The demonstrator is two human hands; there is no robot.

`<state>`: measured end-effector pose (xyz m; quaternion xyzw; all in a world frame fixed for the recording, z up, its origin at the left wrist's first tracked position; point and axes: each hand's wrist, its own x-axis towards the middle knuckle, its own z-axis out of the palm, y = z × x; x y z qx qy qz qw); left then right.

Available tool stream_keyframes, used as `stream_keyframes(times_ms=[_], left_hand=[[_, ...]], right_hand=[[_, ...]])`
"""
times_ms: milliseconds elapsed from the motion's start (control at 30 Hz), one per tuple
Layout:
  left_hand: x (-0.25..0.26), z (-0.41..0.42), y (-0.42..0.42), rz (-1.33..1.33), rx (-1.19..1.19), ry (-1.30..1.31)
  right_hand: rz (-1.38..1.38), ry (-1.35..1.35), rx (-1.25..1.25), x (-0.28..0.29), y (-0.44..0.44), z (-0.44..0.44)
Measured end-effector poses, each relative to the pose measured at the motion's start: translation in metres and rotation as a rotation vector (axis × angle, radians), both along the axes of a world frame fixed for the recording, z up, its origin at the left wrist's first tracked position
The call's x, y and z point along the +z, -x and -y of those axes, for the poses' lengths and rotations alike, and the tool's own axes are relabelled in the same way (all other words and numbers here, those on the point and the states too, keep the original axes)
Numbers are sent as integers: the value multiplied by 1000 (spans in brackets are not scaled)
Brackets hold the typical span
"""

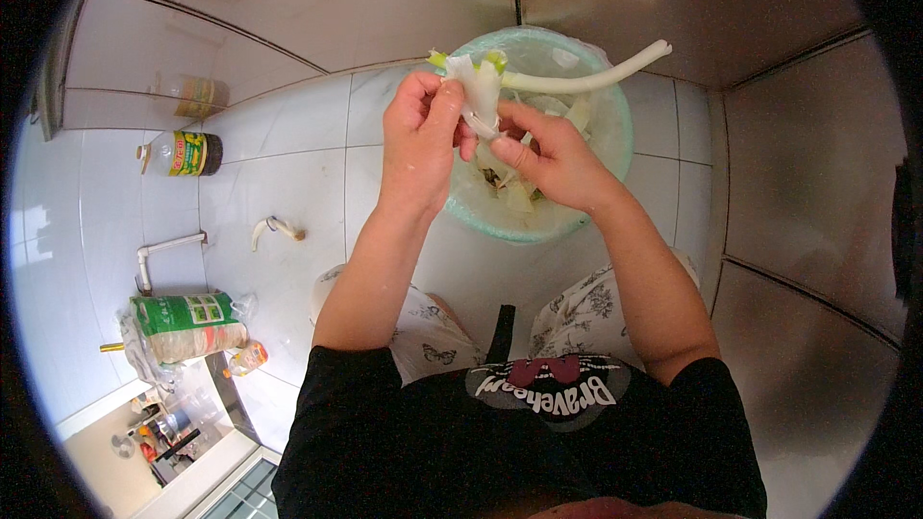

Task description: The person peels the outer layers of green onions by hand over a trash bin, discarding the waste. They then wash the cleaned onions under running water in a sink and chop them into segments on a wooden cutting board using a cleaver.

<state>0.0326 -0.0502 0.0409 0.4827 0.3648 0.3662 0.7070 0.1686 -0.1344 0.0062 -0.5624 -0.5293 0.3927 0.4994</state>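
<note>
Both my hands are over a pale green round bin lined with a clear plastic bag. My left hand pinches a loose white outer layer of a green onion between thumb and fingers. My right hand grips the lower part of the same layers, its thumb on a whitish fold. A long white green onion stalk sticks out to the right behind my fingers; how it is held is partly hidden. Pale peelings and some dark scraps lie inside the bin.
On the tiled floor at left lie a piece of onion stalk and a small bottle. A large oil bottle and a green plastic package stand along the left side. Brown panels enclose the far and right sides.
</note>
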Motion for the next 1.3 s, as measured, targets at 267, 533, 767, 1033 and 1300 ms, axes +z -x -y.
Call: stream_keyframes(times_ms=[267, 533, 767, 1033, 1300], left_hand=[[-13, 20, -9, -220, -137, -70], [-76, 16, 7, -1181, -531, -1144], [-69, 14, 10, -1408, -618, -1159], [-24, 24, -15, -449, -283, -678], [-42, 32, -17, -247, -189, -363]], right_hand=[[-172, -94, -416, -2, -1, -1], [-620, -218, -606, 19, -48, 6], [-690, -354, -408, 8, -88, 13], [-546, -96, -305, 8, -45, 0], [-491, -35, -236, -4, -29, -4]])
